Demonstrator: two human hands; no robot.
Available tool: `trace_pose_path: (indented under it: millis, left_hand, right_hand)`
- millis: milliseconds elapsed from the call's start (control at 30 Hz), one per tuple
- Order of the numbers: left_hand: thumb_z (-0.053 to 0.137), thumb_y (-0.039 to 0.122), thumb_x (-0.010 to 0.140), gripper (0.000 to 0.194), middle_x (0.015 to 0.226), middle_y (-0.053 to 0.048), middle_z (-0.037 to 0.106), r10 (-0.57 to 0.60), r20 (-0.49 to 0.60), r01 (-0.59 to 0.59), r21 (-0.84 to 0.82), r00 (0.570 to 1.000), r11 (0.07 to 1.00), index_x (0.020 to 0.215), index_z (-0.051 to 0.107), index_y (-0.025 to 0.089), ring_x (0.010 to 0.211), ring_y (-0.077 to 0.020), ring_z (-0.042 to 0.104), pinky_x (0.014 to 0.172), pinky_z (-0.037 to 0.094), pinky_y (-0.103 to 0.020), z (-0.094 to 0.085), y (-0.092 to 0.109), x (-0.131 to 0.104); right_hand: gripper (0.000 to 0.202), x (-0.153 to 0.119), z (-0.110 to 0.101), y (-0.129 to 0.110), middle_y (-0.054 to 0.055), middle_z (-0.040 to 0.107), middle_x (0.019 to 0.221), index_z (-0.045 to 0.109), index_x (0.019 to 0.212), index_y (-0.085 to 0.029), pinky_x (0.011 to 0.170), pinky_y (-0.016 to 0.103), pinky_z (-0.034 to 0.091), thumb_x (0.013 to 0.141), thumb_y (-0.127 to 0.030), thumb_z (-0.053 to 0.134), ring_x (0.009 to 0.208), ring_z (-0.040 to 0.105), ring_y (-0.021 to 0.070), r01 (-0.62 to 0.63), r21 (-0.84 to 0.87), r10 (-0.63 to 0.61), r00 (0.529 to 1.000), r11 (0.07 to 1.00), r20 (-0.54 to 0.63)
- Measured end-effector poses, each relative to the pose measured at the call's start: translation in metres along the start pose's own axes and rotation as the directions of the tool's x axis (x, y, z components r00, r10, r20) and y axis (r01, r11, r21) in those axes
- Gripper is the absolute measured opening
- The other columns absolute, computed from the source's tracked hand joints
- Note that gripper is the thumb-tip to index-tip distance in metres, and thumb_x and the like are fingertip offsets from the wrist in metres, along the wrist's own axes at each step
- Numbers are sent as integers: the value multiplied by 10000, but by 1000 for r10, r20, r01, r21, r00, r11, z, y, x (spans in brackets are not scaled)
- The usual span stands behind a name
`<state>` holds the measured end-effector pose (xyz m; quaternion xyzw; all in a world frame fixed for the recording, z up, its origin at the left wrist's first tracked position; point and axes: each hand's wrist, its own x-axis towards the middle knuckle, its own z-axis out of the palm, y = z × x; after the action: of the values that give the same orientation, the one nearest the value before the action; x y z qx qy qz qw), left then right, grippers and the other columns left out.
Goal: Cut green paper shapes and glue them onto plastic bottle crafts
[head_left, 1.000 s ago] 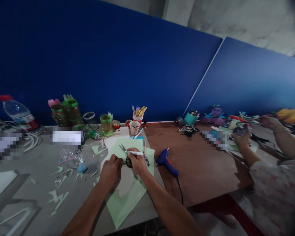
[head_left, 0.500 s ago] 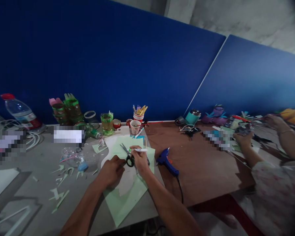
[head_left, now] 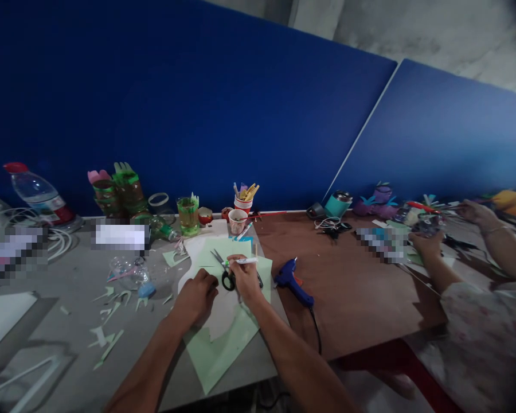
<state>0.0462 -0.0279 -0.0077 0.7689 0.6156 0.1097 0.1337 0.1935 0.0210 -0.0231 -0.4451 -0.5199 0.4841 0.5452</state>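
Observation:
My right hand (head_left: 246, 280) grips a white marker (head_left: 244, 261) with a green end, held level above the light green paper (head_left: 217, 367). Beside those fingers lies a pair of scissors (head_left: 222, 268), blades slightly apart, black handles partly covered by the hand. My left hand (head_left: 198, 295) rests on a white sheet (head_left: 220, 321) over the green paper. Its fingers are curled together; what is under them, if anything, is hidden. A dark object (head_left: 260, 280) shows at the right hand's outer edge.
A blue glue gun (head_left: 293, 284) lies to the right, its cord running down. Paper scraps (head_left: 107, 344) and a clear plastic piece (head_left: 126, 272) are at left. Behind stand paper cups (head_left: 237, 221) and a green-trimmed cup (head_left: 188, 217). A co-worker's hands (head_left: 430, 244) work at far right.
The whole view has shifted very slightly. My left hand's fingers are drawn a little closer together; the right hand with the marker has barely moved.

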Motion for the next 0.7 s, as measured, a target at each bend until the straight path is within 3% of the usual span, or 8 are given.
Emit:
trace_pose_path:
  millis: [167, 367, 533, 700]
  left_hand:
    - [513, 218, 797, 126, 998, -84, 581, -32, -3, 32, -68, 999, 997, 895, 582, 184, 858, -204, 596, 757, 413, -313, -4, 0, 0]
    - [475, 241, 807, 108, 808, -32, 650, -87, 10, 87, -219, 996, 972, 844, 571, 209, 764, -185, 596, 665, 412, -283, -7, -3, 1]
    - [444, 211, 802, 189, 925, -59, 664, -74, -39, 63, -235, 996, 970, 872, 619, 192, 860, -186, 603, 768, 431, -289, -9, -13, 4]
    - [545, 282, 758, 272, 1029, -82, 654, -58, 72, 68, -153, 996, 986, 993, 648, 190, 915, -214, 607, 815, 437, -313, -16, -15, 2]
  right_hand:
    - [228, -2, 1, -3, -40, 504, 539, 619, 802, -150, 515, 226, 344, 756, -357, 539, 515, 454, 113, 7, 10, -7, 1000, 1000, 6]
    - [247, 0, 0, -5, -44, 509, 509, 612, 815, -145, 502, 231, 326, 737, -372, 556, 493, 432, 110, -29, 102, 29, 1000, 994, -4]
    - [281, 0, -4, -9, -32, 522, 499, 631, 795, -147, 536, 239, 359, 751, -412, 545, 513, 459, 120, -63, 212, 62, 998, 975, 10]
    - [375, -2, -5, -12, -10, 540, 539, 657, 764, -160, 534, 241, 365, 811, -489, 485, 531, 467, 126, -65, 186, 57, 997, 980, 49]
